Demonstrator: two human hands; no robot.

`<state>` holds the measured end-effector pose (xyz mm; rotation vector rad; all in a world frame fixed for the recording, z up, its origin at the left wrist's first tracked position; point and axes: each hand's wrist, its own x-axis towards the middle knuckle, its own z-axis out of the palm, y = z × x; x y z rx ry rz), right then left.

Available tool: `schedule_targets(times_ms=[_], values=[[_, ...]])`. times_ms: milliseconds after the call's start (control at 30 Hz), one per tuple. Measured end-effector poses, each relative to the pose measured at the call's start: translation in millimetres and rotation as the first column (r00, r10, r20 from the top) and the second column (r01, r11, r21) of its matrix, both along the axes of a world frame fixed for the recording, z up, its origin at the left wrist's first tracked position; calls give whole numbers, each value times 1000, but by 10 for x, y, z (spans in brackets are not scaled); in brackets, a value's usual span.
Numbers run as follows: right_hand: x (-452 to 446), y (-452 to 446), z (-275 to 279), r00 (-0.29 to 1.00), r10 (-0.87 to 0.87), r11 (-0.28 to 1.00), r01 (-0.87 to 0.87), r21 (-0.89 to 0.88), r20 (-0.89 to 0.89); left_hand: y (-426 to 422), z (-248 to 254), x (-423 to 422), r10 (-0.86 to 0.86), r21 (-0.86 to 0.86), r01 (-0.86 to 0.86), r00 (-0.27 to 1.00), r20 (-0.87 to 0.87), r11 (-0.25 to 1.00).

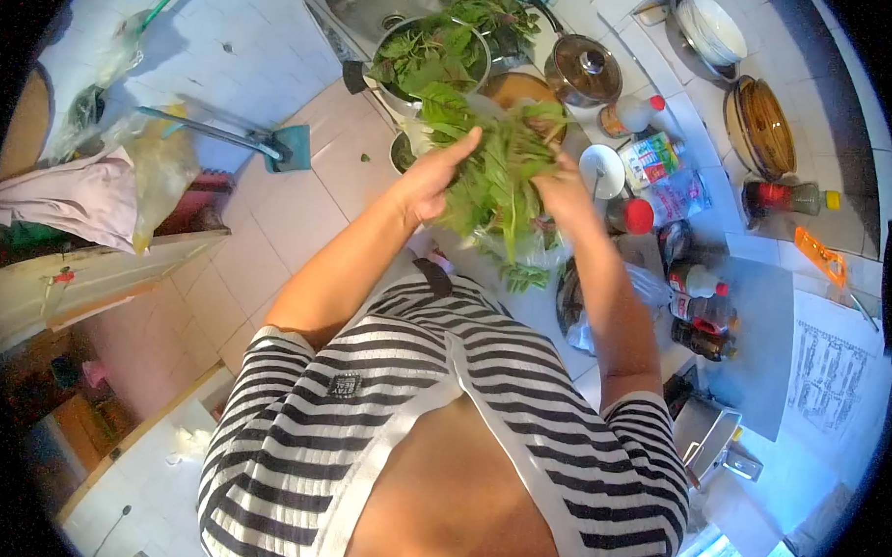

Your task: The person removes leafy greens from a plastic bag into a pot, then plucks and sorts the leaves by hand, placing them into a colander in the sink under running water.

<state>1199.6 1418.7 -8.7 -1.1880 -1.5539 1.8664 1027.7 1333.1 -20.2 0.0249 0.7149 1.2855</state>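
Observation:
A big bunch of leafy greens (506, 187), green with reddish-purple tints, is held up in front of me between both hands. On its left side my left hand (437, 178) is closed round it, thumb up and fingers partly hidden behind leaves. My right hand (564, 192), slightly blurred, grips the other side, its fingertips among the leaves. Clear plastic (550, 253) shows under the bunch by my right wrist. Just beyond the bunch stands a metal pot (484, 72) heaped with more of the same leaves.
Behind the pot is a steel sink (343, 5), with more greens (499, 13) beside it. On the right are a lidded saucepan (583, 72), a white bowl (602, 171), a red-capped bottle (630, 215) and several other bottles. A blue dustpan (291, 148) lies left on the floor.

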Motion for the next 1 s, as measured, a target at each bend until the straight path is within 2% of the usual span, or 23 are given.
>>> schedule_targets(times_ms=[33, 67, 133, 167, 200, 267, 300, 333, 400, 467, 500, 533, 567, 600, 633, 667, 733, 767, 800, 867, 933, 1000], values=[[-107, 42, 11, 995, 101, 963, -104, 248, 26, -15, 263, 7, -12, 21, 13, 997, -71, 1000], [-207, 77, 57, 994, 104, 961, -107, 254, 22, 36, 314, -30, -8, 27, 10, 997, -75, 1000], [-468, 137, 312, 986, 83, 857, -144, 495, 144, 149, 535, -114, 66, 132, -11, 907, -417, 991], [-639, 183, 402, 991, 39, 717, -117, 687, 128, 177, 753, -149, 140, 183, -42, 810, -569, 982], [-866, 297, 521, 995, 1, 523, -83, 848, 97, 299, 966, -390, 125, 266, 45, 799, -588, 963], [-1199, 477, 604, 996, -11, 480, -77, 874, 93, 511, 844, -667, 233, 349, -25, 790, -567, 937], [-1369, 584, 580, 989, -46, 515, -94, 852, 137, 622, 739, -879, 198, 397, 72, 777, -598, 915], [-1535, 688, 526, 980, -81, 552, -109, 827, 183, 724, 663, -1001, 223, 419, 56, 779, -586, 906], [-1799, 841, 235, 974, -119, 542, -100, 834, 195, 912, 389, -1217, 302, 385, 6, 611, -732, 923], [-2039, 993, -99, 947, -141, 509, -179, 842, 287, 1094, 112, -1411, 379, 441, 51, 426, -821, 896], [-2069, 1025, -169, 951, -22, 565, -242, 789, 307, 1105, 149, -1408, 319, 284, -144, 393, -863, 948], [-2108, 1128, -283, 948, -12, 570, -256, 781, 319, 1162, 16, -1547, 314, 274, -155, 402, -860, 949], [-2141, 1249, -394, 976, 129, 853, -200, 481, 178, 1227, -176, -1729, 237, 163, -176, 601, -763, 971], [-2167, 1352, -470, 982, 188, 979, -186, 83, -12, 1272, -307, -1861, 168, 53, -172, 768, -618, 984], [-2181, 1381, -363, 980, 150, 988, -154, 17, 128, 1280, -146, -1874, 142, -51, -217, 781, -608, 975], [-2196, 1420, -362, 981, 126, 989, -137, 64, 148, 1322, -265, -1983, 140, -61, -221, 783, -606, 973], [-2229, 1609, -552, 992, 76, 997, -74, -25, 95, 1413, -646, -2199, 124, 4, -132, 918, -377, 991], [-2237, 1686, -633, 995, 4, 999, -1, -33, 99, 1466, -826, -2294, 131, -16, -144, 940, -316, 990], [-2254, 1786, -676, 1000, 18, 989, -17, -147, 5, 1478, -892, -2365, 125, -23, -140, 941, -316, 990], [-2254, 1893, -799, 984, 43, 998, -36, -42, 171, 1494, -1034, -2491, 41, -47, -54, 972, -231, 997], [-2297, 1773, -694, 981, -13, 1000, 11, 8, 192, 1507, -1024, -2504, 31, -52, -44, 972, -232, 998], [-2297, 1745, -729, 975, -71, 996, 59, 64, 210, 1520, -1059, -2522, 4, -93, -17, 991, -135, 995]])
